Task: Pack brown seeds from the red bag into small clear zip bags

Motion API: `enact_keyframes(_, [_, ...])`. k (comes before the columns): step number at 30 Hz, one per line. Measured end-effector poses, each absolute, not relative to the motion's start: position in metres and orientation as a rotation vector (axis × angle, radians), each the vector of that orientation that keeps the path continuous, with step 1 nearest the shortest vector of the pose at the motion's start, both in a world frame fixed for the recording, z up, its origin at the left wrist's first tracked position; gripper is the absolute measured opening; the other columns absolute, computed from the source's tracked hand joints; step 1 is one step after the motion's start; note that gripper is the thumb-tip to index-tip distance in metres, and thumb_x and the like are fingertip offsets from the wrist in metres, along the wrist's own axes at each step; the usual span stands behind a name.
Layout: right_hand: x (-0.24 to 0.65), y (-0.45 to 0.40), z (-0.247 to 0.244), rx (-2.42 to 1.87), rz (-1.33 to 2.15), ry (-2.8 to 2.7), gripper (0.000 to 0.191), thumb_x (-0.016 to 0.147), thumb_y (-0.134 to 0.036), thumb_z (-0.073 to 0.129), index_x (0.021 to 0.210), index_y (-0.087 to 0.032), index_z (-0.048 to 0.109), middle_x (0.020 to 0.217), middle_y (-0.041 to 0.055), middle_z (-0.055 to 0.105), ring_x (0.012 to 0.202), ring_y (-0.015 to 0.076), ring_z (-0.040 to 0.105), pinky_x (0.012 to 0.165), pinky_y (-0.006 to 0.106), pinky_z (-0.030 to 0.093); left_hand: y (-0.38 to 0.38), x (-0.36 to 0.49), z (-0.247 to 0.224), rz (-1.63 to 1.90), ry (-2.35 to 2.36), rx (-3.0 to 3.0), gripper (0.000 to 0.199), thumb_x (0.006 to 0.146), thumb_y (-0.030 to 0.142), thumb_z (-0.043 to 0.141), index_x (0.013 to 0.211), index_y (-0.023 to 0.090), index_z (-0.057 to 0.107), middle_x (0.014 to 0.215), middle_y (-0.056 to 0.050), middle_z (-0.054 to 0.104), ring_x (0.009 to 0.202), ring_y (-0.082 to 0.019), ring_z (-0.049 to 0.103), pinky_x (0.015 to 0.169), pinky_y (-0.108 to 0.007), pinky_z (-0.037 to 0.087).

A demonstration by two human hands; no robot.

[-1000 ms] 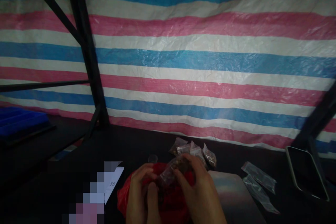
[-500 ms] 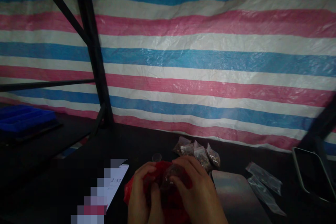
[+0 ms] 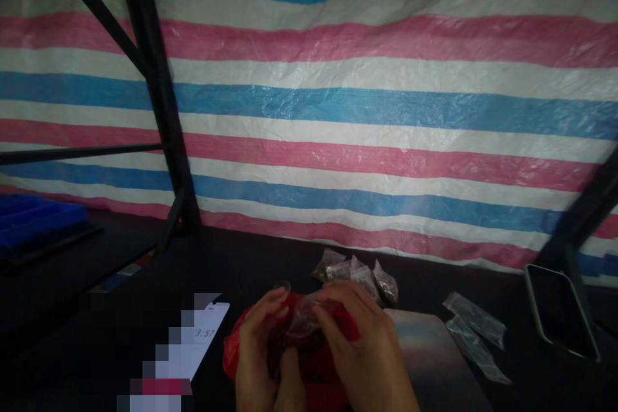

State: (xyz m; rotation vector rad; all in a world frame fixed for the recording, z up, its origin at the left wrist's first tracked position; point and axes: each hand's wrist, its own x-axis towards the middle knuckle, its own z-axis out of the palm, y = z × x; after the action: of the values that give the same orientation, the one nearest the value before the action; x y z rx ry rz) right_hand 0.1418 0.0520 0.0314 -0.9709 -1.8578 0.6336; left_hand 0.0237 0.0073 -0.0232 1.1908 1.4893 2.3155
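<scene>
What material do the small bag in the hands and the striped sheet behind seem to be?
Small bag: thin clear plastic film, probably; it is see-through and crinkled. Striped sheet: apparently woven plastic tarpaulin with a glossy finish; a fine weave and shiny wrinkles show.

Head view: both hands low centre over red plastic bag on dark table. Left hand and right hand pinch one small clear bag between fingertips, just above the red bag. Behind hands, pile of filled small bags. R of red bag: grey metal plate, then empty clear bags, phone w/ dark screen at far R. Blue tray far L. Striped tarp as backdrop; black frame post in front.
</scene>
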Motion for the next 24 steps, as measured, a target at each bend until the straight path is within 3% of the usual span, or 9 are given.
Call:
enact_keyframes(4, [0.141, 0.052, 0.03, -0.93, 0.565, -1.799, 0.016, 0.098, -0.019, 0.067, 0.094, -0.028, 0.079, 0.107, 0.0021, 0.079, 0.102, 0.0209, 0.075, 0.093, 0.027, 0.055, 0.007, 0.025, -0.02, 2.345, 1.33, 1.201, 0.051, 0.078, 0.001, 0.06, 0.118, 0.032, 0.067, 0.134, 0.0, 0.069, 0.124, -0.018, 0.07, 0.1, -0.027, 0.063])
enact_keyframes(9, [0.145, 0.053, 0.033, -0.95, 0.497, -1.755, 0.016, 0.097, -0.024, 0.065, 0.089, -0.028, 0.078, 0.094, 0.0018, 0.079, 0.087, 0.0203, 0.075, 0.081, 0.027, 0.055, 0.005, 0.009, -0.034, 2.339, 1.295, 1.297, 0.05, 0.078, 0.0, 0.065, 0.119, 0.03, 0.066, 0.134, -0.003, 0.066, 0.117, -0.018, 0.073, 0.097, -0.029, 0.064])
enact_keyframes(11, [0.164, 0.061, 0.041, -1.075, 0.422, -1.645, 0.017, 0.096, -0.035, 0.065, 0.093, -0.027, 0.079, 0.09, 0.0033, 0.08, 0.078, 0.0216, 0.073, 0.074, 0.029, 0.055, 0.007, 0.005, -0.037, 2.331, 1.346, 1.294, 0.048, 0.071, 0.0, 0.066, 0.111, 0.028, 0.069, 0.128, -0.004, 0.069, 0.113, -0.02, 0.074, 0.096, -0.031, 0.065])
enact_keyframes(14, [0.222, 0.084, 0.052, -1.433, 0.275, -1.418, 0.035, 0.092, -0.054, 0.064, 0.098, -0.023, 0.079, 0.086, 0.0081, 0.08, 0.07, 0.0257, 0.071, 0.065, 0.033, 0.053, 0.01, 0.004, -0.035, 2.284, 1.436, 1.33, 0.046, 0.063, 0.002, 0.066, 0.102, 0.025, 0.071, 0.12, -0.006, 0.071, 0.106, -0.022, 0.075, 0.09, -0.031, 0.066])
enact_keyframes(16, [0.269, 0.099, 0.053, -1.793, 0.134, -1.215, 0.038, 0.093, -0.054, 0.059, 0.104, -0.022, 0.077, 0.094, 0.0108, 0.081, 0.077, 0.0288, 0.074, 0.069, 0.035, 0.054, 0.012, 0.006, -0.032, 2.266, 1.505, 1.319, 0.041, 0.062, 0.007, 0.067, 0.099, 0.024, 0.07, 0.116, -0.007, 0.071, 0.095, -0.021, 0.075, 0.077, -0.028, 0.066])
enact_keyframes(18, [0.31, 0.11, 0.046, -1.969, 0.067, -1.107, 0.04, 0.091, -0.043, 0.058, 0.116, -0.017, 0.075, 0.104, 0.0181, 0.081, 0.086, 0.0363, 0.075, 0.073, 0.042, 0.054, 0.012, 0.006, -0.03, 2.276, 1.552, 1.28, 0.037, 0.062, 0.011, 0.068, 0.097, 0.024, 0.068, 0.111, -0.007, 0.07, 0.085, -0.019, 0.073, 0.066, -0.025, 0.064])
enact_keyframes(21, [0.343, 0.116, 0.026, -2.122, -0.004, -1.081, 0.045, 0.086, -0.033, 0.056, 0.121, -0.012, 0.074, 0.107, 0.0263, 0.078, 0.097, 0.0453, 0.072, 0.082, 0.055, 0.053, 0.013, 0.001, -0.037, 2.252, 1.584, 1.39, 0.034, 0.063, 0.011, 0.07, 0.095, 0.024, 0.069, 0.105, -0.007, 0.07, 0.084, -0.02, 0.073, 0.064, -0.026, 0.065])
enact_keyframes(24, [0.347, 0.116, 0.006, -2.16, -0.115, -1.155, 0.048, 0.09, -0.031, 0.053, 0.129, -0.013, 0.072, 0.129, 0.0303, 0.07, 0.122, 0.0505, 0.061, 0.096, 0.065, 0.046, 0.016, -0.006, -0.049, 2.2, 1.611, 1.522, 0.037, 0.063, 0.01, 0.073, 0.097, 0.025, 0.071, 0.108, -0.007, 0.071, 0.086, -0.022, 0.075, 0.064, -0.028, 0.067])
